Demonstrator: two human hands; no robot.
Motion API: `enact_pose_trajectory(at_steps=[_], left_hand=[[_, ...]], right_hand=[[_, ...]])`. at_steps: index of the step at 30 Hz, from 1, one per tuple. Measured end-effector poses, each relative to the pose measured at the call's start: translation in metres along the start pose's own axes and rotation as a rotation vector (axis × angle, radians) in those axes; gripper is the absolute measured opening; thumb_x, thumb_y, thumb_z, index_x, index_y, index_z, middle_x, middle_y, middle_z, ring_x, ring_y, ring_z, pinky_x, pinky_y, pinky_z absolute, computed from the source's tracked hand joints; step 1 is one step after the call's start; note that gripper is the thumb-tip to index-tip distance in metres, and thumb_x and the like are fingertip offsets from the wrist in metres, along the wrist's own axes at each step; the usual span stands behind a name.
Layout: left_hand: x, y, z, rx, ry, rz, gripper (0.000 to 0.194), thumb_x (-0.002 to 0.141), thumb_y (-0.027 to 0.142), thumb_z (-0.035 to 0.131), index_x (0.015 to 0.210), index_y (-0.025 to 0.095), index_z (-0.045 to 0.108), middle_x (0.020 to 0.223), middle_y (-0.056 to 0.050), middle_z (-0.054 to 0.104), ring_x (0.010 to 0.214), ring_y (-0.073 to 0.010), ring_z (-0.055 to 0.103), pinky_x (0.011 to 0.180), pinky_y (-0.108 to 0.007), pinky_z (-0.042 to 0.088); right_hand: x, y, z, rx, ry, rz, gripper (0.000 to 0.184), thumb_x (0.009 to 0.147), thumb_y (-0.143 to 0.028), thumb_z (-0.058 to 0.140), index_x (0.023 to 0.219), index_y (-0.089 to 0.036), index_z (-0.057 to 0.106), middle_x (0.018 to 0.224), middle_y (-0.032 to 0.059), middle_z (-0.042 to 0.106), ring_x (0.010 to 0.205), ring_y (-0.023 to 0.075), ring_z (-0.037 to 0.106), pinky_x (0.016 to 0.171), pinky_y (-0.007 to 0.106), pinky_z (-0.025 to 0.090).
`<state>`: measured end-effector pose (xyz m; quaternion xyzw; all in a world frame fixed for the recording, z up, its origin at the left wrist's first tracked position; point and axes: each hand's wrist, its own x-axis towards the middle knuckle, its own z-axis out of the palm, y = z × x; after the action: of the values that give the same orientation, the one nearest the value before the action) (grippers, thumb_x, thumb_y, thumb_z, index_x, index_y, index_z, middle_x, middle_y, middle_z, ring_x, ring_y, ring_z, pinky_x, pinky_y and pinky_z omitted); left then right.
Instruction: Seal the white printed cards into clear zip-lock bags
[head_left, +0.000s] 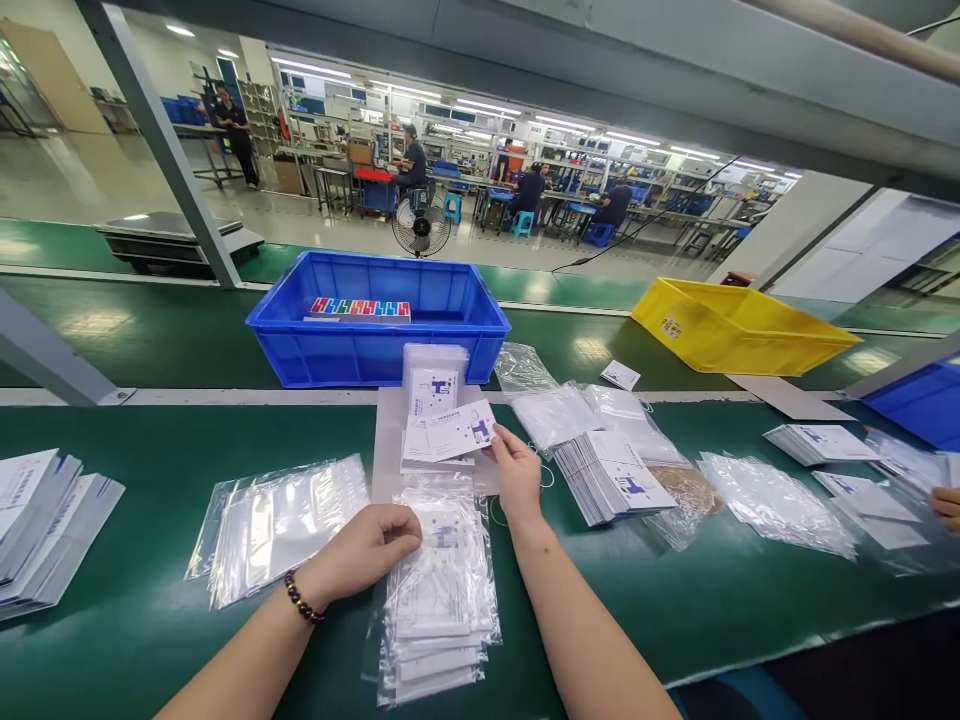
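Observation:
My right hand [517,472] pinches the right edge of a white booklet with purple print [454,430]. The booklet is tilted over a stack of similar booklets [433,393] on a grey board. My left hand [373,548], with a dark bead bracelet at its wrist, is closed at the left edge of a clear plastic bag [442,540]. That bag tops an overlapping pile of bags with white printed sheets inside. To the left lie flat clear bags [281,520]. A fanned stack of white booklets [611,475] rests right of my right hand, on plastic wrapping.
Behind the stack stands a blue bin [379,345] with coloured boxes inside; a yellow bin [739,325] is at the back right. More booklets [52,530] lie far left. Another person's hand [946,505] reaches in at the right edge, near further bags [776,500].

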<state>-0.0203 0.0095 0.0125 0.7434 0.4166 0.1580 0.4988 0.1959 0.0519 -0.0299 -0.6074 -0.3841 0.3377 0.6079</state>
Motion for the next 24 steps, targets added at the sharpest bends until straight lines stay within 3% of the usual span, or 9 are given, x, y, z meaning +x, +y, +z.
enact_pose_trajectory(at_steps=[2,5,11,17,19,21,23,24], left_hand=[[0.001,0.0,0.003,-0.003,0.013,0.019,0.016,0.075,0.024,0.046,0.067,0.017,0.058,0.072,-0.001,0.06,0.069,-0.015,0.053,0.065,-0.024,0.041],[0.003,-0.003,0.001,-0.041,0.101,0.055,0.02,0.077,0.028,0.047,0.065,0.017,0.059,0.072,-0.002,0.059,0.069,-0.0153,0.053,0.066,-0.025,0.042],[0.003,-0.008,-0.002,-0.197,0.199,0.059,0.022,0.075,0.033,0.053,0.063,0.016,0.062,0.07,-0.003,0.059,0.069,-0.0161,0.054,0.065,-0.026,0.042],[0.005,-0.001,0.009,-0.274,0.351,0.112,0.025,0.074,0.035,0.055,0.061,0.016,0.062,0.07,-0.004,0.059,0.068,-0.0153,0.053,0.065,-0.026,0.043],[0.005,0.0,0.011,-0.339,0.36,0.086,0.022,0.073,0.036,0.056,0.065,0.016,0.063,0.08,-0.005,0.06,0.07,-0.0153,0.054,0.064,-0.026,0.044],[0.006,-0.001,0.012,-0.453,0.342,0.014,0.023,0.07,0.036,0.06,0.084,0.018,0.062,0.089,-0.005,0.06,0.069,-0.014,0.055,0.064,-0.027,0.045],[0.006,-0.001,0.011,-0.578,0.306,-0.079,0.034,0.066,0.035,0.065,0.094,0.018,0.057,0.085,-0.003,0.06,0.065,-0.013,0.055,0.063,-0.027,0.046],[0.006,-0.002,0.011,-0.617,0.283,-0.118,0.034,0.064,0.036,0.066,0.091,0.017,0.057,0.079,-0.002,0.06,0.063,-0.0127,0.055,0.061,-0.027,0.046]], right_hand=[[-0.003,-0.009,-0.002,0.208,0.011,0.047,0.033,0.067,-0.033,0.061,0.094,-0.015,0.064,0.086,0.0051,0.068,0.072,0.016,0.063,0.07,0.033,0.052],[-0.01,-0.022,-0.005,0.329,-0.123,0.097,0.029,0.06,-0.029,0.068,0.086,-0.017,0.065,0.072,0.0006,0.066,0.059,0.0124,0.06,0.058,0.028,0.051],[-0.024,-0.034,-0.009,0.119,-0.426,0.089,0.013,0.065,-0.025,0.063,0.072,-0.016,0.068,0.057,-0.0022,0.058,0.047,0.0081,0.048,0.048,0.023,0.042],[-0.04,-0.044,-0.007,-0.115,-1.038,-0.068,0.01,0.069,-0.025,0.063,0.071,-0.018,0.069,0.075,0.0,0.058,0.072,0.0122,0.053,0.071,0.026,0.042],[-0.042,-0.045,-0.006,-0.138,-1.077,-0.05,0.01,0.07,-0.026,0.062,0.07,-0.018,0.068,0.071,-0.0006,0.057,0.069,0.012,0.053,0.068,0.025,0.042],[-0.043,-0.044,-0.006,-0.138,-1.021,-0.022,0.009,0.071,-0.024,0.06,0.069,-0.018,0.067,0.069,-0.0009,0.057,0.066,0.0115,0.052,0.064,0.025,0.041],[-0.043,-0.043,-0.006,-0.118,-0.947,-0.002,0.009,0.07,-0.021,0.06,0.074,-0.018,0.067,0.067,-0.0017,0.055,0.063,0.0108,0.05,0.062,0.024,0.04],[-0.043,-0.042,-0.006,-0.102,-0.916,0.013,0.011,0.07,-0.019,0.06,0.078,-0.018,0.067,0.065,-0.0027,0.053,0.061,0.01,0.049,0.06,0.024,0.04]])
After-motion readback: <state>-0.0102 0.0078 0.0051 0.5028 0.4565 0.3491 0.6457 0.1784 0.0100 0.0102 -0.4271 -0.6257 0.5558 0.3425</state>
